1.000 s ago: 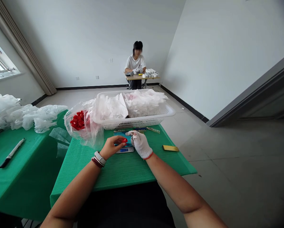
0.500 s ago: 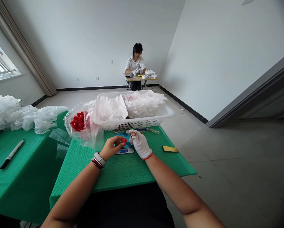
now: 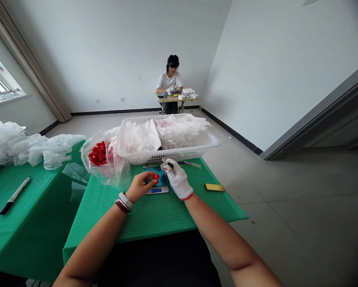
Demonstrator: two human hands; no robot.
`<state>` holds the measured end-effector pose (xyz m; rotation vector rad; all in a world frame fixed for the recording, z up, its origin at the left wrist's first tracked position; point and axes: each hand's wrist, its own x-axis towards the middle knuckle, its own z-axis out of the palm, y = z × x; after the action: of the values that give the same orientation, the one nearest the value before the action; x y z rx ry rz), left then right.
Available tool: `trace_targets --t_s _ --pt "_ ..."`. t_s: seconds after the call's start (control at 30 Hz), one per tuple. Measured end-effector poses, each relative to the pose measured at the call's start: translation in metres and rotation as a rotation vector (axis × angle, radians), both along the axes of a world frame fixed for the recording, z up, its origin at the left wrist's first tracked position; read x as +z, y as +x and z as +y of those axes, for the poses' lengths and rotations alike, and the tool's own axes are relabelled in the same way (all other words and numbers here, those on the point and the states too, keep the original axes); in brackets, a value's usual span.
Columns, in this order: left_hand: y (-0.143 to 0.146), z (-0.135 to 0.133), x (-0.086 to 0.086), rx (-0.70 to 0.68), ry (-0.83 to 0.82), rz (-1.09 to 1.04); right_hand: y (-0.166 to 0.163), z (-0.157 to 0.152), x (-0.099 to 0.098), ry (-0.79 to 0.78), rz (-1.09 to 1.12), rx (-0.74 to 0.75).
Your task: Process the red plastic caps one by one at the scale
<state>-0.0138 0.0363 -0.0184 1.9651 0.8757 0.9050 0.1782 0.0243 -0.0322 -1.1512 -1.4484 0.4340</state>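
My bare left hand (image 3: 141,185) pinches a small red plastic piece (image 3: 156,177), shaped like a short cap, above a digital scale (image 3: 161,190) with a blue top. On my right hand (image 3: 176,179) is a white knitted glove with a red cuff. Its fingers are curled around something small with a dark part, which I cannot make out. The hands are apart, one on each side of the scale. To the left, a clear plastic bag (image 3: 119,169) lies open with a heap of red pieces (image 3: 98,153) in it.
Behind the scale stands a white plastic basket (image 3: 167,155) full of thin white bags. A yellow box (image 3: 214,187) lies at the right. On the left table are a marker (image 3: 14,195) and clear bags (image 3: 53,149). A person (image 3: 170,81) sits at a far desk.
My right hand has turned a little and its fingers have shifted, so a dark part now shows in its grip. My left hand keeps the red piece in nearly the same place.
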Motion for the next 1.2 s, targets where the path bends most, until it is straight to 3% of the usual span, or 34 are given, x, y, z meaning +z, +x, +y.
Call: trace_targets --t_s 0.33,0.63,0.83,1.2 --pt "0.001 0.000 0.001 0.020 -0.001 0.009 0.001 -0.003 -0.002 -0.074 0.087 -0.033" --pt "0.001 0.000 0.000 0.012 0.016 0.001 -0.004 0.002 -0.006 -0.339 0.489 0.148" --pt "0.001 0.000 0.001 0.019 0.021 0.015 -0.003 0.002 -0.003 -0.371 0.638 0.157" --pt "0.002 -0.001 0.002 0.027 -0.023 -0.026 -0.001 0.001 0.005 -0.439 0.521 0.202"
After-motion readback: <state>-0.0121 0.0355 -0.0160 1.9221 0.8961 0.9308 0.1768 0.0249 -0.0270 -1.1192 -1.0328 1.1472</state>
